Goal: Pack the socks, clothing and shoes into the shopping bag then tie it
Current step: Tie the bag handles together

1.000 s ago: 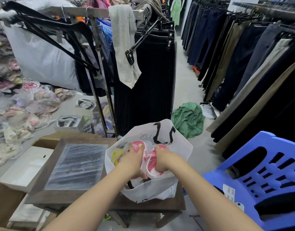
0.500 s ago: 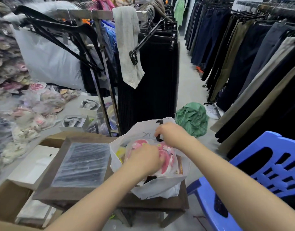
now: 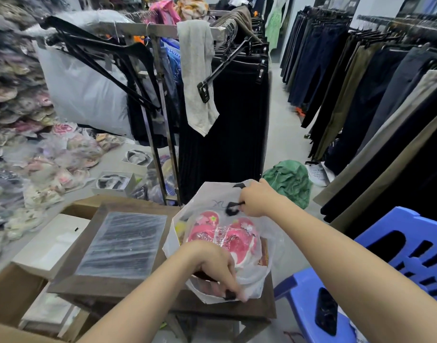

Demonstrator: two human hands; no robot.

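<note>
A white plastic shopping bag (image 3: 210, 194) with black lettering stands open on a dark wooden table (image 3: 249, 310). Inside it lie pink shoes (image 3: 227, 233) wrapped in clear plastic, with something yellow beside them at the left. My right hand (image 3: 255, 198) pinches the bag's far rim at its black handle. My left hand (image 3: 217, 268) grips the bag's near rim at the front edge. Other contents under the shoes are hidden.
A flat plastic-wrapped dark package (image 3: 123, 243) lies on the table to the left. Cardboard boxes (image 3: 12, 293) sit lower left. A blue plastic chair (image 3: 385, 280) stands at the right with a dark phone (image 3: 325, 310) on it. Clothes racks (image 3: 225, 95) stand ahead, a green garment (image 3: 289, 179) on the floor.
Both hands have left the pink shoes inside the bag. The right hand rose to the far handle and the left hand dropped to the near rim.
</note>
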